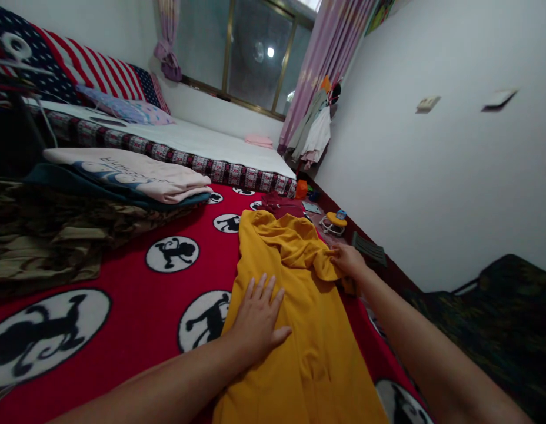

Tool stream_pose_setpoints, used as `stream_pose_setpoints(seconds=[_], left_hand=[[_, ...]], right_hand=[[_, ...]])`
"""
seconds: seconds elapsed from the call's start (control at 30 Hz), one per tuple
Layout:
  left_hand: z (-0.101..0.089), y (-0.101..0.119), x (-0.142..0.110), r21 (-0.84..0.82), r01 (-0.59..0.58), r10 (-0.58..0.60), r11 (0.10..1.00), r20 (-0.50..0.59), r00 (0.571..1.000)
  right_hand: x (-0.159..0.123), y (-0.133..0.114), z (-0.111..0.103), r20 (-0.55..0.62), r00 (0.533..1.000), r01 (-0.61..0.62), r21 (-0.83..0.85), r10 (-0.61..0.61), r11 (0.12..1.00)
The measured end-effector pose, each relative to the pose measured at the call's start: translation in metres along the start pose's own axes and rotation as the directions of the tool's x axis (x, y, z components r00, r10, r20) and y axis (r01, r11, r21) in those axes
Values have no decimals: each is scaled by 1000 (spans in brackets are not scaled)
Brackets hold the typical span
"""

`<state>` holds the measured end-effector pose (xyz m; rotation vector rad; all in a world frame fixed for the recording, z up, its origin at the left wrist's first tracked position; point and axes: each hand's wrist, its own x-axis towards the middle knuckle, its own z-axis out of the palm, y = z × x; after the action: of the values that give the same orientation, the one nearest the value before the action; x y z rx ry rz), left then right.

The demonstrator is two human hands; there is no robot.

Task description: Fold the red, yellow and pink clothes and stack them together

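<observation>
A mustard-yellow dress [308, 330] lies lengthwise on a red blanket [132, 330] printed with black monkey figures in white circles. Its upper part is bunched and folded over at the far end. My left hand [260, 321] rests flat on the dress near its left edge, fingers spread. At the right side, my right hand [348, 259] pinches a fold of the yellow cloth, probably a sleeve, between thumb and fingers. Just beyond the dress lies a dark red folded garment [279, 205].
Folded clothes, a pale pink shirt [136, 171] on top and camouflage cloth [47, 235] below, are stacked at left. Behind stands a white-topped bed [202, 138]. A yellow-seated stool [335, 220] is on the floor by the right wall; a dark patterned chair [498, 324] stands right.
</observation>
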<state>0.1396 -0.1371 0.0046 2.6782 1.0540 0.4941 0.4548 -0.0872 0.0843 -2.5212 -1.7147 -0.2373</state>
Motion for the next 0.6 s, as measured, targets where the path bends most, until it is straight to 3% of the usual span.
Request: stream_pose_setpoints(seconds=[0.1,0.2,0.23,0.4,0.5,0.6], left_hand=[[-1,0,0,-1,-1,1,1000,-4,1000],[-1,1,0,1,-2,2,1000,-9,1000],[-1,1,0,1,-4,4,1000,-10,1000],[-1,-1,-1,-27,-15,15,1000,-32,999],[-5,-1,-2,-94,-9,5,996,-41,999],[-10,-1,-3,-177,27,-41,984,-71,997]], right_hand=[[-4,7,-24,-258,963,-114,-109,83,987],[-5,19,-50,-540,841,-156,-212,17,965],[-4,22,-58,-571,821,-163,-215,12,963],[-1,7,-92,-515,831,-242,5,210,970],[-12,-23,-112,-601,795,-56,53,77,997],[-39,-56,-125,-552,807,240,-18,-210,970]])
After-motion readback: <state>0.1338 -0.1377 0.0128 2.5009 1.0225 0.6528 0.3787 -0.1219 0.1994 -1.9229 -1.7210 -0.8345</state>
